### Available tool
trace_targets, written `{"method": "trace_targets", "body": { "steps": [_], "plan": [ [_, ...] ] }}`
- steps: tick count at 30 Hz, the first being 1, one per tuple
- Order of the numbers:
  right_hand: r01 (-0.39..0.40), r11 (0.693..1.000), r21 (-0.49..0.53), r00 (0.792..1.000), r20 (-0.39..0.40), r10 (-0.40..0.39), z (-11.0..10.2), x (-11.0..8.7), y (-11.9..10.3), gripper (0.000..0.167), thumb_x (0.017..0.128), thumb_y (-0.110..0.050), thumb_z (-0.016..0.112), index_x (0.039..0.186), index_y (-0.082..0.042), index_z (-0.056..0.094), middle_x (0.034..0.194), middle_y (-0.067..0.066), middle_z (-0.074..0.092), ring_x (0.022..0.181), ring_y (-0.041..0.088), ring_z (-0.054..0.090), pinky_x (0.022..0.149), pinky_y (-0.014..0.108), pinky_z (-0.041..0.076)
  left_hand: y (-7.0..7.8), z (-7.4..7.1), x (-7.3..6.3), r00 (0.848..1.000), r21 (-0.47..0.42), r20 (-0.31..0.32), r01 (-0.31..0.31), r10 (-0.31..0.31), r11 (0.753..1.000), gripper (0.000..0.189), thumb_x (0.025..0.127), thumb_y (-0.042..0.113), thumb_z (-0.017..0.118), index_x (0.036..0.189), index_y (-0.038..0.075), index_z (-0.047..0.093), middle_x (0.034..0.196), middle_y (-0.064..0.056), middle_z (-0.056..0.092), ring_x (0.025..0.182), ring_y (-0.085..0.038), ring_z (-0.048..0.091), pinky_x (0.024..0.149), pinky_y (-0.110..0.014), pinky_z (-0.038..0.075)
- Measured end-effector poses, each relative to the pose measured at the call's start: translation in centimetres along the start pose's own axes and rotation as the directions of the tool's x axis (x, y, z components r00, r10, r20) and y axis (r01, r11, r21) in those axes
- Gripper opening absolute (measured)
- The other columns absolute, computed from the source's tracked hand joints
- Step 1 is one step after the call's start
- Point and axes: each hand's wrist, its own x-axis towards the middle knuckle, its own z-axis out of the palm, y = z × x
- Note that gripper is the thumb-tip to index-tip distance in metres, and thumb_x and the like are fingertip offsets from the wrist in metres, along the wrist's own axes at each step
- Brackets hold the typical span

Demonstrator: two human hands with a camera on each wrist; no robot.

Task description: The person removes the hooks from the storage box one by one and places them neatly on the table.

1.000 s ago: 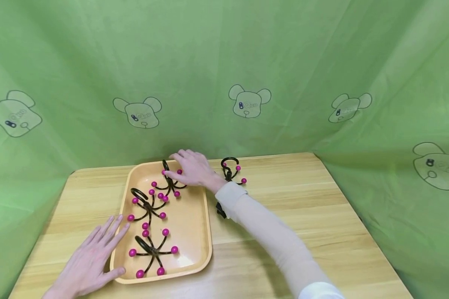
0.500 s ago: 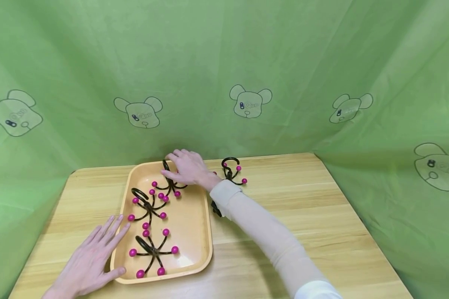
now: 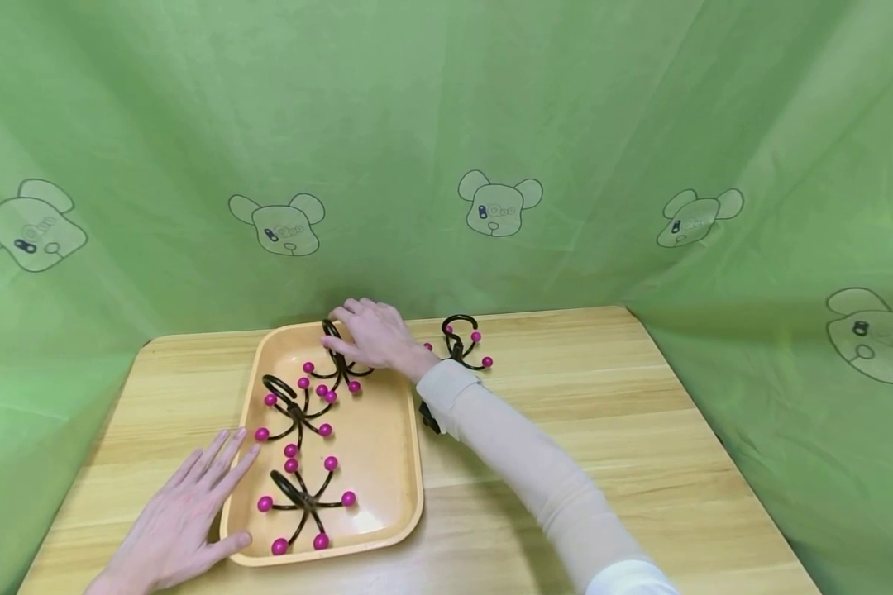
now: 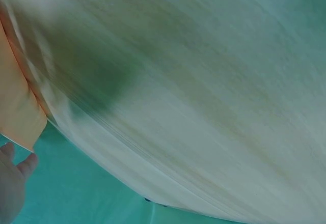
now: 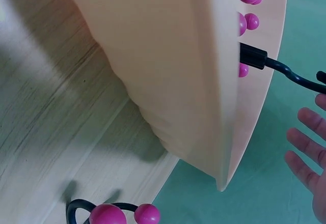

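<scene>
In the head view, three black claw massagers with pink ball tips lie in the peach tray [image 3: 417, 463]. My right hand [image 3: 378, 335] is at the far massager [image 3: 340, 364], its thumb and index finger about the hook handle. In the right wrist view the index fingertip meets that black handle [image 5: 298, 80], the other fingers are spread loosely, and the thumb is out of view. My left hand [image 3: 179, 512] lies with straight fingers along the tray's left rim. The middle massager [image 3: 295, 411] and the near massager [image 3: 307, 501] rest nearby.
Another claw massager [image 3: 457, 351] stands on the wooden table [image 3: 565, 397] right of the tray, partly behind the right forearm. A small black part shows below the right sleeve [image 3: 506, 446]. Green curtain [image 3: 387, 165] encloses the back and sides of the table.
My right hand has shifted slightly left onto the far massager's hook, then stayed nearly still. The left hand, the tray and the massagers keep their places.
</scene>
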Motion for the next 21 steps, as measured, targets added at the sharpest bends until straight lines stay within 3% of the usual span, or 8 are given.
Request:
{"method": "trace_targets", "body": {
  "steps": [21],
  "plan": [
    [0.028,0.999,-0.020,0.999,-0.043,-0.029,-0.16,0.01,0.31,0.040,0.109,-0.052,0.047,0.125,-0.023,0.070,0.120,-0.002,0.072,0.104,0.015,0.068,0.086,0.028,0.060,0.06,0.06,-0.04,1.000,0.011,0.006,0.017,-0.017,1.000,0.105,0.087,0.081,0.055,0.162,0.007,0.041,0.170,-0.022,0.036,0.169,-0.022,0.004,0.135,-0.027,-0.009]
  ]
}}
